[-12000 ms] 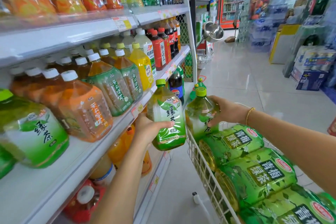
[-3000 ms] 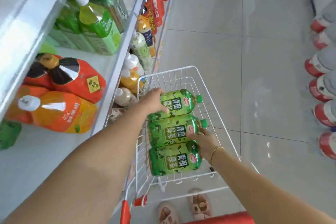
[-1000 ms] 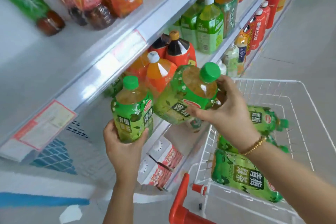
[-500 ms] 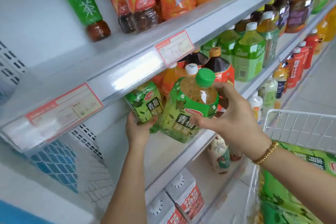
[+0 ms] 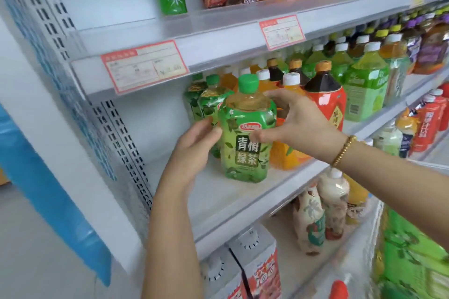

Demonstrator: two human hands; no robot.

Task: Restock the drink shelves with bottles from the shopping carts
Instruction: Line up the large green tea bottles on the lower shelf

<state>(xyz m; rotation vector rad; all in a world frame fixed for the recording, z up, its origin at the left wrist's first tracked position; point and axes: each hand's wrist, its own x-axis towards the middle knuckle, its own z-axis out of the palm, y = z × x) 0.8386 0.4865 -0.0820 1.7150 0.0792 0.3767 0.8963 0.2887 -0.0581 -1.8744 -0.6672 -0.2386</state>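
Note:
A green tea bottle (image 5: 245, 136) with a green cap stands upright on the middle shelf (image 5: 218, 204) near its left end. My left hand (image 5: 194, 145) rests against its left side with the fingers loose. My right hand (image 5: 298, 121) hovers at its right with the fingers spread; the thumb lies against the label and the index finger is by the shoulder. Two more green tea bottles (image 5: 209, 104) stand right behind it. More green bottles (image 5: 413, 250) lie in the cart at the lower right, blurred.
Orange juice bottles (image 5: 286, 153) and a dark bottle with a red label (image 5: 325, 102) stand just right of my right hand. The upper shelf edge with price tags (image 5: 143, 65) hangs close above. Cream bottles (image 5: 308, 221) and cartons (image 5: 262, 262) fill the lower shelf.
The tilted bottle in my right hand now stands upright on the shelf and that hand's fingers have spread. My left hand has let go of its bottle, which stands behind.

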